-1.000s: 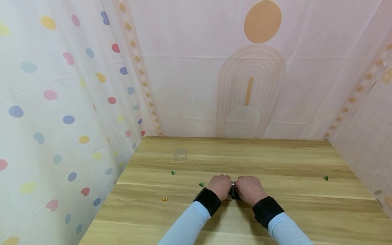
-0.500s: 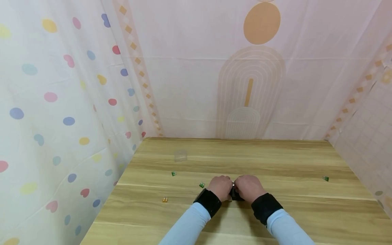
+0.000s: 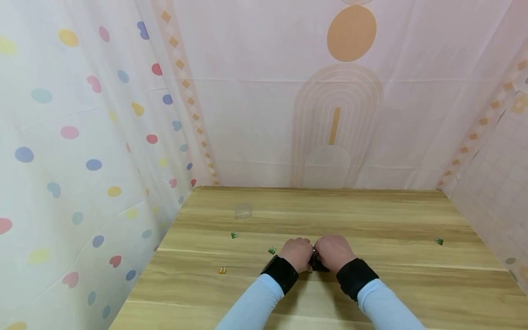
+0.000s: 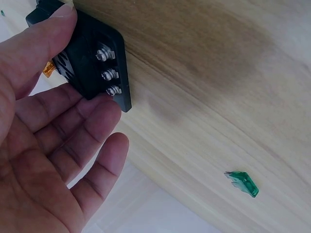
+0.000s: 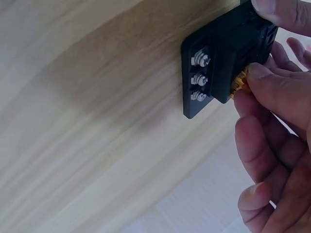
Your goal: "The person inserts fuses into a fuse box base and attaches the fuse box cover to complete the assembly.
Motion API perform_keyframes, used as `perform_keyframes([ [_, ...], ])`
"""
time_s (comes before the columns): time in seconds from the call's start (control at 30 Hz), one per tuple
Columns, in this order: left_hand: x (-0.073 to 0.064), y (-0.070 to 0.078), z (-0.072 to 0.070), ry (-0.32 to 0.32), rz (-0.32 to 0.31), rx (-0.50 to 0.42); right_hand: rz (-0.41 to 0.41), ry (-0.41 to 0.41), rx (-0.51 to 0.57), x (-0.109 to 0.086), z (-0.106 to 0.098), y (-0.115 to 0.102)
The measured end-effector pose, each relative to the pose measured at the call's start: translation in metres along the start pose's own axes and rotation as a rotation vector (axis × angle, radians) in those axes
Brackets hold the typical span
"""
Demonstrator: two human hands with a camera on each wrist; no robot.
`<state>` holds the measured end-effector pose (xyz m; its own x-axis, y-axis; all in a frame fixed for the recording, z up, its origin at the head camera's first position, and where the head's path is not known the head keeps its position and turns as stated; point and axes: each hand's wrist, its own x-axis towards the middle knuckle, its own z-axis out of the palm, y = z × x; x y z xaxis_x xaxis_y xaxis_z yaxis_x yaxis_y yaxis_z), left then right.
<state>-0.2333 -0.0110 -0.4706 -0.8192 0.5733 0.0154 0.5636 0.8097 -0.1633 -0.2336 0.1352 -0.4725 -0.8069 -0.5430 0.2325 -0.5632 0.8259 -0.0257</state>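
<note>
Our L hand (image 3: 296, 254) grips the black fuse block (image 4: 90, 58), thumb opposing fingers, spread no wider than the block. Our R hand (image 3: 336, 252) pinches an amber blade fuse (image 5: 240, 81) btwn thumb & index finger at the block's slotted face; can't tell how deep it sits. Block's on or just above the wooden table (image 3: 371, 215), approx midway btwn its L & R edges, well in from the far edge. Screw terminals (image 4: 110, 74) seem to point twd the far edge; long axis unclear, hands hide too much. We'd guess block = light, stiff plastic, best held by its sides, off the screws; fuse = tiny, slick, thin-bladed, best taken by its plastic head. A green blade fuse (image 3: 439, 241) lies near the table's R edge.
</note>
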Motion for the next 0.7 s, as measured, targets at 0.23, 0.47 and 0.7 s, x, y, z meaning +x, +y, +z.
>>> perform_keyframes([
  [0.23, -0.0009, -0.0018, 0.0014, 0.008, -0.002, -0.016, -0.018, -0.018, -0.008, 0.0029, 0.0007, -0.0012],
  [0.47, -0.0008, -0.0014, 0.0022, 0.004, 0.000, -0.017, -0.043, -0.006, 0.041, 0.0010, -0.0013, 0.0022],
  [0.7, 0.0001, -0.0029, 0.0001, -0.005, 0.001, -0.008, -0.052, -0.005, 0.076, 0.0007, 0.0005, 0.0057],
])
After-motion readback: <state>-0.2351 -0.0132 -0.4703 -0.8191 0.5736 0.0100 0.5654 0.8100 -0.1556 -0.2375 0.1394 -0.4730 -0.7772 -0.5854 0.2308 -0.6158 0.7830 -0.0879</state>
